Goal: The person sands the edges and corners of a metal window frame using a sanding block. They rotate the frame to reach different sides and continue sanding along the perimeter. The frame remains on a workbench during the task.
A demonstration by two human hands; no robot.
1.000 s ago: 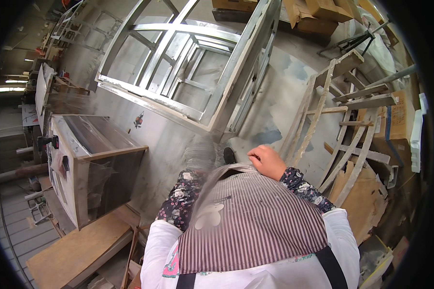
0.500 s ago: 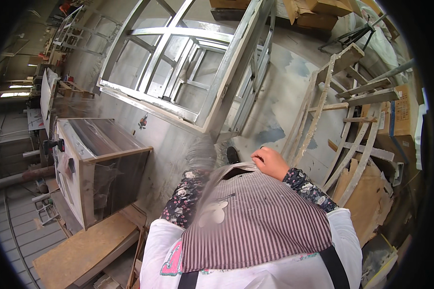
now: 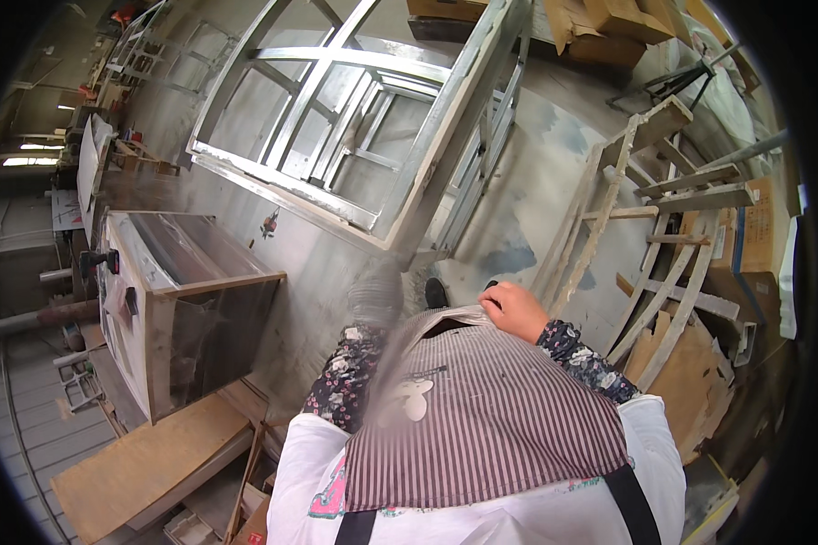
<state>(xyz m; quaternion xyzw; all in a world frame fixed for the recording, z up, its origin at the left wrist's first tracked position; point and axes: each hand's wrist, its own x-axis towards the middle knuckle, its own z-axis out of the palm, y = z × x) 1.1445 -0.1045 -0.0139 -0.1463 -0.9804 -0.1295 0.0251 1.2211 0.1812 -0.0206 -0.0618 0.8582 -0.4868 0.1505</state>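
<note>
Pinches, with curled right hand point(image 3: 515, 312), the far edge of the striped apron point(image 3: 500, 409), spread before the body and striped lengthwise away from it. Cannot tell the blurred left hand's grip past the floral sleeve point(image 3: 341, 391), nor what lies inside the apron's dark opening point(image 3: 445, 328). Faces bare floor point(image 3: 518, 213) between metal frame point(image 3: 445, 163) and wooden frame point(image 3: 654, 127).

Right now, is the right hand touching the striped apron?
Touching: the head view shows the right hand pinching the far edge of the striped apron.

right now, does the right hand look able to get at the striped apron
Likely yes: the right hand seems to pinch the striped apron at its far edge, and nothing visible blocks the way.
</note>
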